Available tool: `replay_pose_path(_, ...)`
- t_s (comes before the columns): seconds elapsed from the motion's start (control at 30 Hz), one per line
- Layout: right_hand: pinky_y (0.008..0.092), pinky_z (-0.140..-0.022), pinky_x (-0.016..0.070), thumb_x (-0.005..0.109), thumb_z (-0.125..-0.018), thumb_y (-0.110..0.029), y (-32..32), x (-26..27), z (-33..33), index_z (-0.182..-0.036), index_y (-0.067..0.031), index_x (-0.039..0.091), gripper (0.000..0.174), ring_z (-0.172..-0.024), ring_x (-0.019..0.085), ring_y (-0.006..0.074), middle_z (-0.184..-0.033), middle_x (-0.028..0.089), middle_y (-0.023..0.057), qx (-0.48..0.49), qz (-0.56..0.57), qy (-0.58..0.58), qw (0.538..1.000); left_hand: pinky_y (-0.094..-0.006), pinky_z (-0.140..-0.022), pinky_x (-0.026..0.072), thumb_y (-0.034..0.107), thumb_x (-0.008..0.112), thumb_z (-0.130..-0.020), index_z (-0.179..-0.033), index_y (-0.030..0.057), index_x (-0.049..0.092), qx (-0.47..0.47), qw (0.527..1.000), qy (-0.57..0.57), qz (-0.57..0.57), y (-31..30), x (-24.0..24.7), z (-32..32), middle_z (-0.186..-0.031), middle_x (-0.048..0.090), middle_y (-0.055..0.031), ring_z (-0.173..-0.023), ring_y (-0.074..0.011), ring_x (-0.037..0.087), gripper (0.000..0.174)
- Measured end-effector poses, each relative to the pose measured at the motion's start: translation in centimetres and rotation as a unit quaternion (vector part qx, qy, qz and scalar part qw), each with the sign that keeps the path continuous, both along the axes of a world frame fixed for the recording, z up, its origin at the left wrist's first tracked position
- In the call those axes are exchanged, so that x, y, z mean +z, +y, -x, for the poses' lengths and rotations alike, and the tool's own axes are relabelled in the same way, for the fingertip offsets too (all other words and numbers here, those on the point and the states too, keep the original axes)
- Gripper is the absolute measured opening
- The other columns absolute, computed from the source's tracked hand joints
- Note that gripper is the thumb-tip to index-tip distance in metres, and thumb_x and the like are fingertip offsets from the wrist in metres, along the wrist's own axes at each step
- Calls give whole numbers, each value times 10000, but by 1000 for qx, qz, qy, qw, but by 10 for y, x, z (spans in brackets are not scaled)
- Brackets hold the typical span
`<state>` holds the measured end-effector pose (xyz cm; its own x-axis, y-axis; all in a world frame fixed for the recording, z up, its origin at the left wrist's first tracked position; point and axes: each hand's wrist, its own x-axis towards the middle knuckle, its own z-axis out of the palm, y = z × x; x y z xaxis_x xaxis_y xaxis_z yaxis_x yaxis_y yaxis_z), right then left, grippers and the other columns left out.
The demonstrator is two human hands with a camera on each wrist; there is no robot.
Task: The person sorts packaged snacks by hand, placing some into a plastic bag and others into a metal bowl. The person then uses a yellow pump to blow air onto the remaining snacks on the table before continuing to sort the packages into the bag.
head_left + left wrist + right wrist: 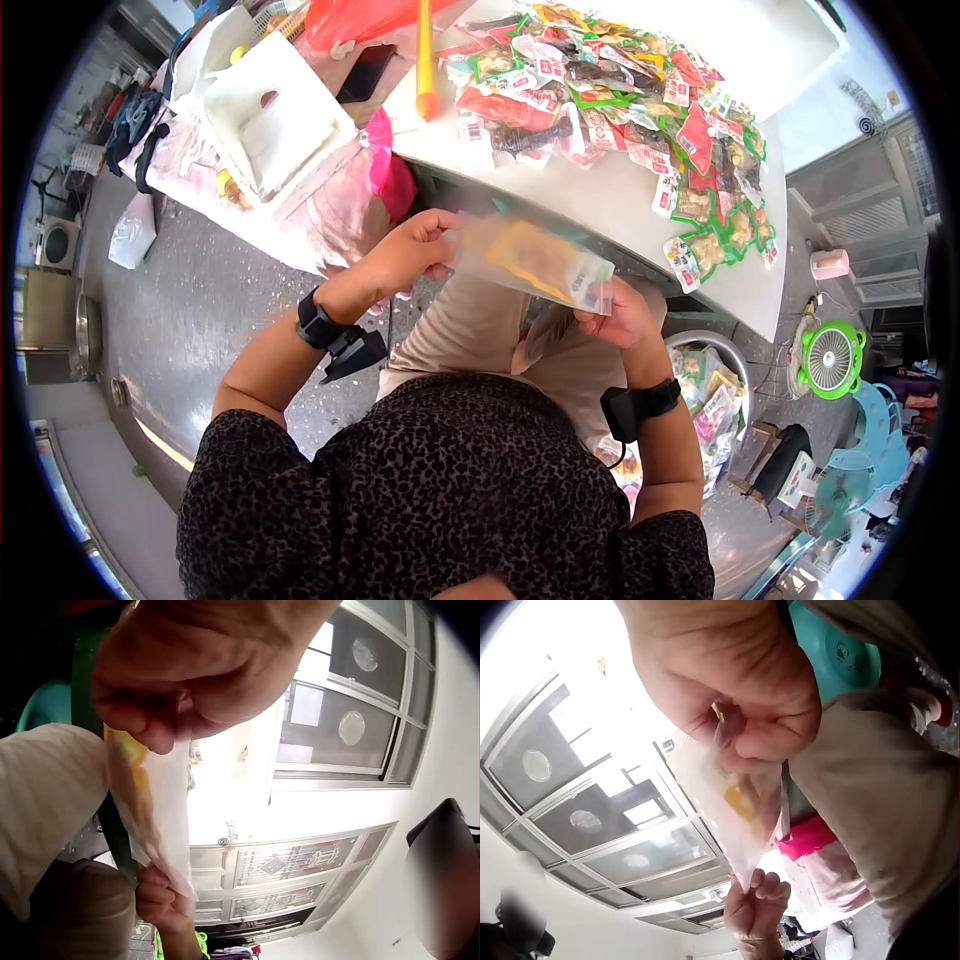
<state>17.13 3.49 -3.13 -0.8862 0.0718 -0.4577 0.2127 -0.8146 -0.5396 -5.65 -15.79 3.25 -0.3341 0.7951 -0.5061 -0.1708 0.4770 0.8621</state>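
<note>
A clear plastic bag with a yellow-orange packet inside is stretched over the lap, in front of the table edge. The left hand pinches its left end between thumb and curled fingers; the right hand pinches its right end. In the left wrist view the bag hangs from the left hand toward the other hand. From the right wrist view, the right hand grips one corner of the bag, and the left hand's fingers hold the far end.
Many small food packets are heaped on the white table. Left of them are a yellow stick, a dark phone and a white foam box. A metal basin of packets stands by the right forearm.
</note>
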Motion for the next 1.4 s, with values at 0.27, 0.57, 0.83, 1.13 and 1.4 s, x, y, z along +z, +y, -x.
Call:
replay_pose_path(0.27,306,-618,484,501,-782,-106,-21,-33,-13,-1094,-72,471,315,-797,564,159,-960,564,44,11,-139,-81,987,-215,-522,382,40,515,-729,-1200,20,326,35,993,104,-30,-41,-86,-9,-670,484,-23,-584,-86,462,508)
replay_pose_path(0.57,235,-660,450,481,-789,-157,-26,-25,-6,-1093,-89,487,312,-801,527,88,-929,553,-6,96,-268,-77,956,-338,-733,420,89,600,-659,-1015,29,500,-78,777,581,-232,-4,-49,-48,-974,495,-139,-875,-269,494,374)
replay_pose_path(0.83,259,-694,465,464,-801,-111,-28,-24,1,-1103,-86,481,303,-883,534,136,-1002,544,37,150,-267,-78,949,-389,-682,429,309,532,-734,-1078,44,462,-224,863,427,-149,53,-41,-102,-857,558,-156,-790,-321,546,439)
replay_pose_path(1.13,257,-713,458,485,-788,-45,-24,-37,-4,-1073,-54,494,286,-875,532,137,-997,544,34,191,-228,-80,951,-414,-611,428,182,455,-747,-978,78,469,-271,880,384,-68,58,-45,-103,-804,572,-165,-750,-329,554,253)
replay_pose_path(1.4,253,-736,429,516,-789,-46,-47,-39,7,-1003,-32,531,214,-881,516,116,-967,558,32,107,-499,56,858,-379,-653,447,127,437,-731,-1009,71,516,-223,874,401,-159,60,-46,-114,-844,581,-149,-767,-309,562,293)
